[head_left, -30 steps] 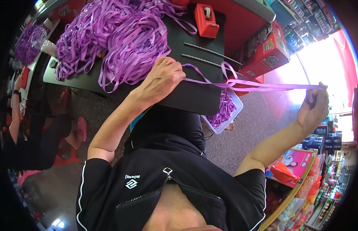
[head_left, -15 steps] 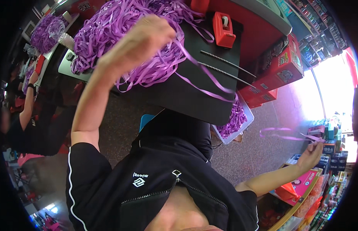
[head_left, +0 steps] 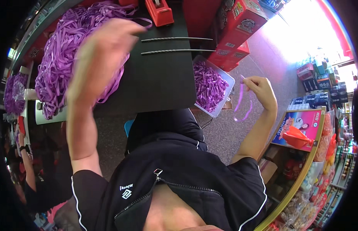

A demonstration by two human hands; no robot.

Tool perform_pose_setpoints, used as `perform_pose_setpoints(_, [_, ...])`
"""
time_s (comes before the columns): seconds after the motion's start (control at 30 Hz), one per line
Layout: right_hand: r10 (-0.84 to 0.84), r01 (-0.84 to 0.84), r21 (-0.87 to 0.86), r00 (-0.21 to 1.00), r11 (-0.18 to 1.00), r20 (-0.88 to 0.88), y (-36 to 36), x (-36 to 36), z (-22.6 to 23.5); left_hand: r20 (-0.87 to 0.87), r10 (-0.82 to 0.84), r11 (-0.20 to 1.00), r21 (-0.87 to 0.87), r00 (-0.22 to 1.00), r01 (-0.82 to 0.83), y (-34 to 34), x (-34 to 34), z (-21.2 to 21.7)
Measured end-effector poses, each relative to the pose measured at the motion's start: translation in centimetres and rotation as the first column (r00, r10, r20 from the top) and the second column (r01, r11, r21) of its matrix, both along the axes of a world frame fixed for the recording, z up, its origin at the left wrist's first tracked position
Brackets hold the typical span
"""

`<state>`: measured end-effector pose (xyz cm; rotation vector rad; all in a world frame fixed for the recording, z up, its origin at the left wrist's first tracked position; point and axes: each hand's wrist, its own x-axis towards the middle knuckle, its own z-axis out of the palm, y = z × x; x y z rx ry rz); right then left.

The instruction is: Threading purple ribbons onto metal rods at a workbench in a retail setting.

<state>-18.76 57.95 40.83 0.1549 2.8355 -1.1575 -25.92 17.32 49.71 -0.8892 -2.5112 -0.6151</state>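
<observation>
My right hand (head_left: 261, 90) is raised beyond the table's right side, thumb and fingers pinched on a narrow purple ribbon (head_left: 242, 98). The ribbon hangs in a loose loop below the fingertips. Over the big heap of purple ribbons (head_left: 61, 57) on the black table (head_left: 159, 84) hovers my left hand (head_left: 115, 36), smeared by motion. Whether its fingers hold anything cannot be made out. A clear plastic bin (head_left: 215, 111) full of cut purple ribbon pieces (head_left: 209, 86) stands beyond the table's right edge, between it and my right hand.
Two twisted metal rods (head_left: 177, 39) lie across the table's right part, tips past its edge. A red tape dispenser (head_left: 159, 13) sits at the back. Red boxes (head_left: 240, 27) are stacked beyond. A glass display case (head_left: 302, 154) flanks my right arm. Another person's arm (head_left: 28, 165) shows at left.
My view has turned to the right. My right hand has come in from far right toward the bin with the ribbon. The ribbon stretched from the heap over the table is gone from there.
</observation>
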Motion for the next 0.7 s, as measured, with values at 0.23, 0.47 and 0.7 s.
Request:
perform_pose_setpoints(0.23, [0.149,-0.177,-0.338,0.983,0.924,-0.11,-2.6,-1.8,1.2,0.409,-0.703,0.66,0.68,0.582,0.319,16.1,-1.6,-8.4])
perform_pose_setpoints(0.47, [-0.147,0.01,-0.413,0.942,0.911,-0.3,-1.4,-2.7,-1.0,0.751,-0.652,0.753,0.657,-0.1,0.028,20.0,-4.6,-9.2])
perform_pose_setpoints(0.7, [-0.268,0.115,-0.478,0.926,0.871,-0.267,-0.1,-3.4,-3.5,0.811,-0.585,0.789,0.578,-0.03,0.208,21.8,-10.2,-8.9])
